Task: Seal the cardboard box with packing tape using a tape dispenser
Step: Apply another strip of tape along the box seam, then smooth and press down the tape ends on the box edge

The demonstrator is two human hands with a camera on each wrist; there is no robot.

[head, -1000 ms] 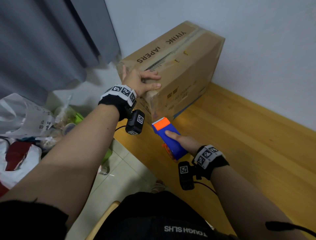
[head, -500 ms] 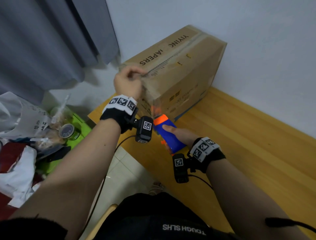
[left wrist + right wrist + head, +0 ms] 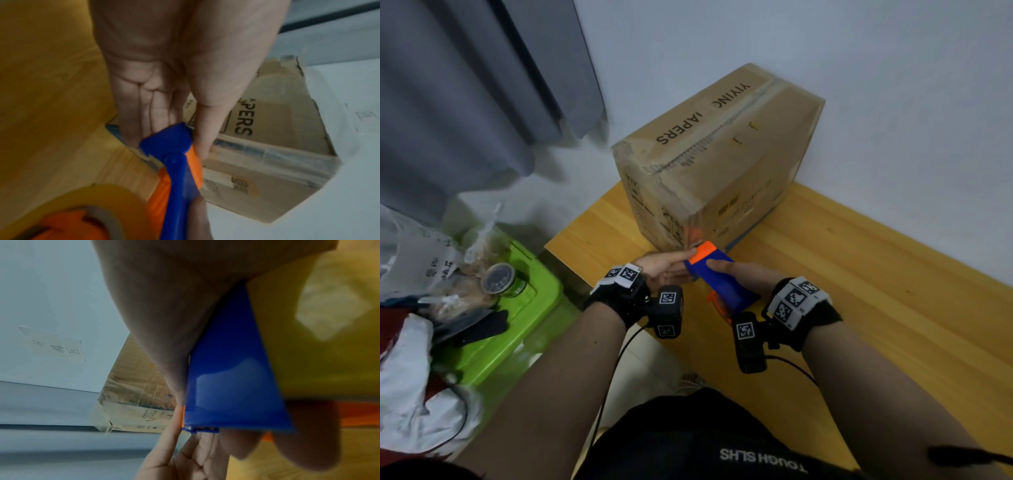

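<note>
The right hand (image 3: 743, 274) grips the blue body of the tape dispenser (image 3: 722, 281), fingers curled round it and the forefinger lying along its top. The dispenser's orange front end points toward 11 o'clock, at the near lower corner of the cardboard box (image 3: 722, 161). In the left wrist view a yellowish roll of tape (image 3: 115, 194) sits on the dispenser's orange hub.

The left hand (image 3: 664, 267) meets the dispenser from 9 o'clock, its fingers straight and held close together, the fingertips (image 3: 690, 254) touching the orange front end. The left wrist view shows the thumb against the orange edge and the fingers stretched out behind the blue nose; whether it pinches a tape end there cannot be told.

The box stands on the wooden counter (image 3: 876, 291) at 12 o'clock from the hands, its far side near the pale wall (image 3: 893, 85). Its top flaps are closed, and a strip of clear tape (image 3: 726, 126) runs along the top seam and down the near face. Black lettering is printed on the top.

At 9 o'clock from the hands, below the counter edge, a green bin (image 3: 524, 308) holds a round lidded jar (image 3: 498, 281). White bags (image 3: 410, 394) lie at 8 o'clock. A grey curtain (image 3: 465, 85) hangs at 10 o'clock.
</note>
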